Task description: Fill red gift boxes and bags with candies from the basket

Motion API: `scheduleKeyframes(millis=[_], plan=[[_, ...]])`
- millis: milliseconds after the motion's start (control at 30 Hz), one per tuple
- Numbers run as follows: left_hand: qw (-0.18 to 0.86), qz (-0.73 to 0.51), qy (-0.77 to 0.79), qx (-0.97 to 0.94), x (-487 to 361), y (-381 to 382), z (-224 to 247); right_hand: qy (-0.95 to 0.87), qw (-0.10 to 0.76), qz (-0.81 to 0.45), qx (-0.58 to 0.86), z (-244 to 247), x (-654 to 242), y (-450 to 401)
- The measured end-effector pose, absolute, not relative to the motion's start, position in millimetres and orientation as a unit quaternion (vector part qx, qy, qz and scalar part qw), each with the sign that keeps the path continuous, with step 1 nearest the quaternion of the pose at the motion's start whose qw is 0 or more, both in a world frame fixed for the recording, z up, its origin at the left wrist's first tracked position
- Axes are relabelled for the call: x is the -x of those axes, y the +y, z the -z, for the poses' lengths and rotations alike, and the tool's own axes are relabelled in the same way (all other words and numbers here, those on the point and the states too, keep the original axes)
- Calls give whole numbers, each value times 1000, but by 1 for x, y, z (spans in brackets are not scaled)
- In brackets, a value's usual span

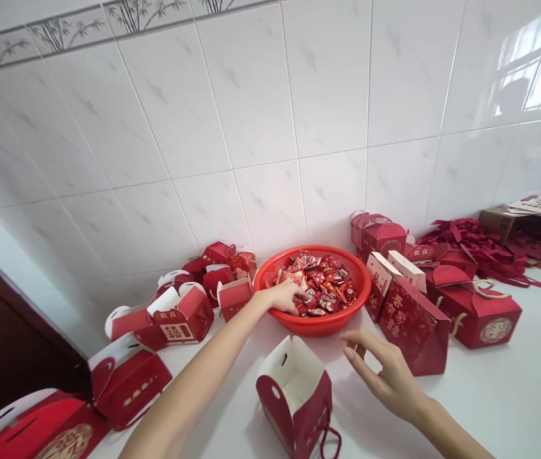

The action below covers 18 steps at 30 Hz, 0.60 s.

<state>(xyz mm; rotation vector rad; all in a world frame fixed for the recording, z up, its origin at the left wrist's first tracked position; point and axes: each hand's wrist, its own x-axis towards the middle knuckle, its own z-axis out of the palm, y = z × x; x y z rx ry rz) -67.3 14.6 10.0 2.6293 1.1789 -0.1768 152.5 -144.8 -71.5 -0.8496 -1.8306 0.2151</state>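
My left hand [288, 296] reaches into the left side of a red plastic basket [316, 327] filled with red-wrapped candies [330, 284]. Its fingers are bent down among the wrappers, and their tips are partly hidden. My right hand [385, 370] hovers over the white table, right of an open box, with its fingers apart and nothing between them. That dark red box [311, 417] stands in front of the basket, its flaps up and its pale inside bare, with a red cord at its lower right.
Several red boxes [184, 315] line the left side of the table [481, 408]. More boxes [485, 315] stand at the right, before dark red ribbons [471, 245] and a brown carton [497, 223]. A tiled wall [261, 204] rises behind.
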Motion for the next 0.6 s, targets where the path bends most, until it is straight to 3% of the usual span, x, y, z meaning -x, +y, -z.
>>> scheduleKeyframes(millis=[233,600], plan=[[10,84,512,-855,43,6,-3,-780,512,-85,351,73,-151,-145],[33,162,516,-840,45,2,-3,-784,498,-89,361,76,-151,-145]])
